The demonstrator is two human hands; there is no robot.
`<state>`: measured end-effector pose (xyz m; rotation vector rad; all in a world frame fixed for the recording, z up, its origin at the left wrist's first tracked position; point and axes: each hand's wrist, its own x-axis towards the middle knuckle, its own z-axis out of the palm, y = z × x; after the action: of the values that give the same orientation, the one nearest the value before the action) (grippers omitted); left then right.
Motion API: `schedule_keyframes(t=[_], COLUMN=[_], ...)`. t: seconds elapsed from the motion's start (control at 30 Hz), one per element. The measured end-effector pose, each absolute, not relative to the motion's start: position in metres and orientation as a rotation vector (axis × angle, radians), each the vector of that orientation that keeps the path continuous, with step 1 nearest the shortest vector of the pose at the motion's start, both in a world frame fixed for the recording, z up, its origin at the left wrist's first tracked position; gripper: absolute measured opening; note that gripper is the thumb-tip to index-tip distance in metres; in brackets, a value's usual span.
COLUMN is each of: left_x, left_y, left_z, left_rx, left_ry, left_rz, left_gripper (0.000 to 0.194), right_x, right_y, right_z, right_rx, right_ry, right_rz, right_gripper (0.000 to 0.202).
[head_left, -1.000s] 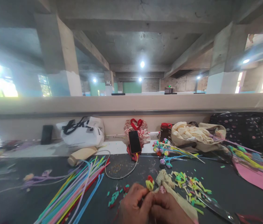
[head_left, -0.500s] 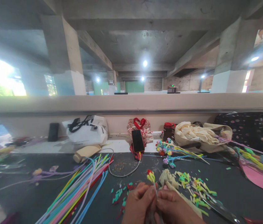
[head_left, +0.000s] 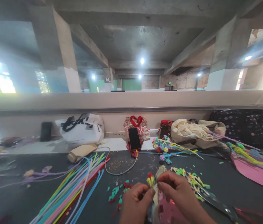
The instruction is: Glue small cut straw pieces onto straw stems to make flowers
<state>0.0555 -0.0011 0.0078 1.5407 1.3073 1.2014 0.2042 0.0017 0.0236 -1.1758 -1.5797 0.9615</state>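
Low in the middle of the view, my left hand [head_left: 136, 199] is closed with thumb and finger pinched on a small pipe-cleaner flower [head_left: 150, 180]. Its top is red and its lower petals are yellow. My right hand [head_left: 179, 191] is just to the right, fingertips pressed together close to the flower; whatever they hold is too small to make out. Beneath my right hand lies something pink and shiny [head_left: 168, 208], partly covered by the hand. A crumpled cream cloth [head_left: 161, 170] shows behind the fingers.
Long coloured pipe cleaners [head_left: 75, 189] lie to the left. Cut yellow and green pieces [head_left: 180, 172] and scissors [head_left: 217, 202] are at the right; green and red bits [head_left: 115, 192] lie left of my hands. Finished flowers [head_left: 165, 146], a charging phone [head_left: 134, 138] and bags stand behind.
My right hand has moved away from the stem, up and to the right, uncovering the pink thing. My left hand keeps the flower. The whole view has shifted slightly.
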Motion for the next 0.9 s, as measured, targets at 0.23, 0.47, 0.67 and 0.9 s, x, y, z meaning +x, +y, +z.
schedule_keyframes(t=[0.23,0.47,0.67,0.9], left_x=[0.060,0.061,0.063,0.052], left_y=[-0.003,-0.004,-0.006,-0.001], left_z=[0.000,-0.002,0.001,0.017], left_rx=[1.826,1.960,1.929,1.267], left_ry=[1.389,1.391,1.402,1.183], left_rz=[1.259,1.308,1.319,1.185], left_gripper=[0.023,0.022,0.020,0.024], right_x=[0.198,0.198,0.197,0.201], right_y=[-0.007,-0.002,-0.002,-0.006], right_z=[0.024,0.021,0.017,0.018], right_rx=[-1.257,-1.257,-1.268,-1.053], right_ry=[-1.676,-1.664,-1.619,-1.509], right_rz=[0.656,0.670,0.707,0.896], right_gripper=[0.010,0.010,0.011,0.030])
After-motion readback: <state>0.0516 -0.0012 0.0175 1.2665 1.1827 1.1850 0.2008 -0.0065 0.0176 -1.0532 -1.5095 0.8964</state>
